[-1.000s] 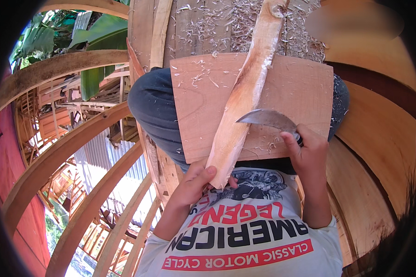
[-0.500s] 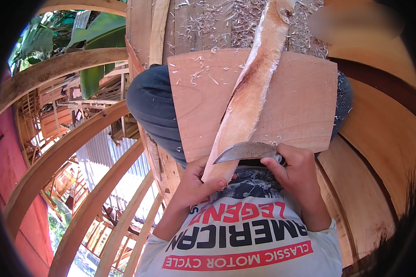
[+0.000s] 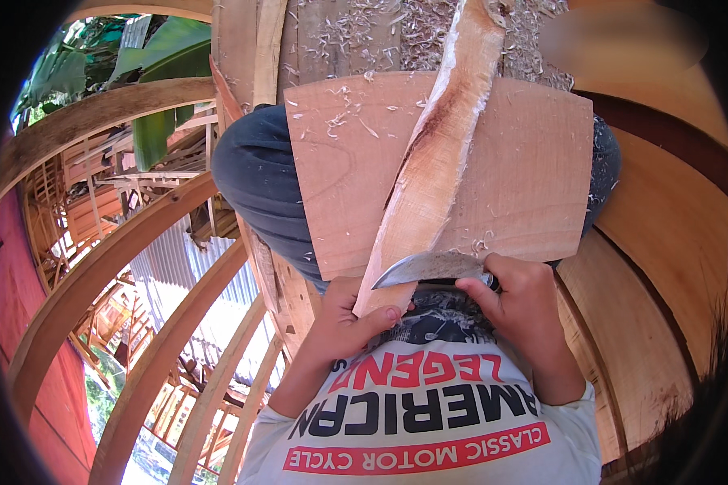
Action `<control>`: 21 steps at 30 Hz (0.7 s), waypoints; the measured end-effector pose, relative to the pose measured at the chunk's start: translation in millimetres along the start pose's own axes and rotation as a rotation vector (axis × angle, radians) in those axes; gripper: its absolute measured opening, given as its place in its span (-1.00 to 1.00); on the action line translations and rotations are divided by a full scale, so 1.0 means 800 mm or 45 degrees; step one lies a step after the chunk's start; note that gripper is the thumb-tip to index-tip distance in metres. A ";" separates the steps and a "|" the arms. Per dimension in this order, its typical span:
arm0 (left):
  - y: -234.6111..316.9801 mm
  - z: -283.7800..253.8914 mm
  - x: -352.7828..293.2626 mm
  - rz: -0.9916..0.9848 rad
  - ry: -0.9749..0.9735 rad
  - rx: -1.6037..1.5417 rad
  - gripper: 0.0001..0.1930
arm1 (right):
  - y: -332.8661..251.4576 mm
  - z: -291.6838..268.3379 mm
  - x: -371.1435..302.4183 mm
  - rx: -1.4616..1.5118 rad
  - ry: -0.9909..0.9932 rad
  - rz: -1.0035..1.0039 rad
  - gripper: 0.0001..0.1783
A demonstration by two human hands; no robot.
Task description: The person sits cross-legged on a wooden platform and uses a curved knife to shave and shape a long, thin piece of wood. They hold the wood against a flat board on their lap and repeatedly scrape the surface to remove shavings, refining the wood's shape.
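Observation:
A long, pale strip of wood [image 3: 437, 178] with a brown streak lies slanting over a flat board [image 3: 534, 170] on my lap. My left hand [image 3: 360, 311] is closed round the strip's near end, thumb on top. In my right hand [image 3: 519, 295] is a knife with a curved blade [image 3: 433, 267], its handle mostly hidden by the fingers. The blade lies across the strip just beyond my left hand, its tip pointing left. Whether the edge bites into the wood cannot be told.
Curled wood shavings [image 3: 364, 32] cover the planks ahead, and a few lie on the board. Curved wooden slats [image 3: 129, 283] rise on the left, with a corrugated metal sheet [image 3: 170, 259] below. Broad wooden panels [image 3: 663, 234] line the right side.
The view has shifted slightly, so the board and strip sit a little higher and further left. Both hands and the knife keep nearly the same place on the strip.

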State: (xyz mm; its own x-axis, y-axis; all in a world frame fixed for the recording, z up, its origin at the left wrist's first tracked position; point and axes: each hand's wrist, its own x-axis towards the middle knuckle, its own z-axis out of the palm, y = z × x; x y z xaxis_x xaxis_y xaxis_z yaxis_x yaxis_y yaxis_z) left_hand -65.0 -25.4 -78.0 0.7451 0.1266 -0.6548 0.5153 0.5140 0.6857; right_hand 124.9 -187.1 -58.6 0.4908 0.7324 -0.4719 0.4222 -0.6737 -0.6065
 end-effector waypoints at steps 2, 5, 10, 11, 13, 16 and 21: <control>0.000 0.000 -0.001 0.014 -0.003 -0.031 -0.68 | 0.001 0.000 0.000 -0.024 0.016 -0.003 -0.47; -0.003 0.000 0.000 0.051 -0.033 -0.041 -0.70 | 0.005 0.003 0.000 -0.083 0.081 -0.059 -0.47; -0.005 0.003 0.002 0.045 -0.032 -0.068 -0.69 | 0.008 0.003 0.005 -0.192 0.154 -0.103 -0.47; -0.006 0.002 0.002 0.055 -0.036 -0.076 -0.68 | 0.008 0.004 0.007 -0.204 0.173 -0.106 -0.47; -0.009 0.001 0.002 0.053 -0.049 -0.082 -0.67 | 0.010 0.005 0.009 -0.227 0.211 -0.114 -0.46; -0.008 -0.002 0.001 0.028 -0.051 -0.095 -0.65 | 0.008 0.004 0.012 -0.235 0.234 -0.110 -0.45; -0.010 0.002 0.001 0.037 -0.027 -0.149 -0.62 | 0.012 0.007 0.015 -0.306 0.268 -0.120 -0.44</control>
State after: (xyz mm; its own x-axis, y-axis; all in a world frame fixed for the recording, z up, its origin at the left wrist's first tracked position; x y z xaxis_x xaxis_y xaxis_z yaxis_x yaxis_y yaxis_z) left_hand -67.9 -31.3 -83.7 0.7685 0.1254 -0.6274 0.4413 0.6062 0.6617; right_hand 130.5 -183.9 -73.8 0.5770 0.7732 -0.2631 0.6286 -0.6261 -0.4614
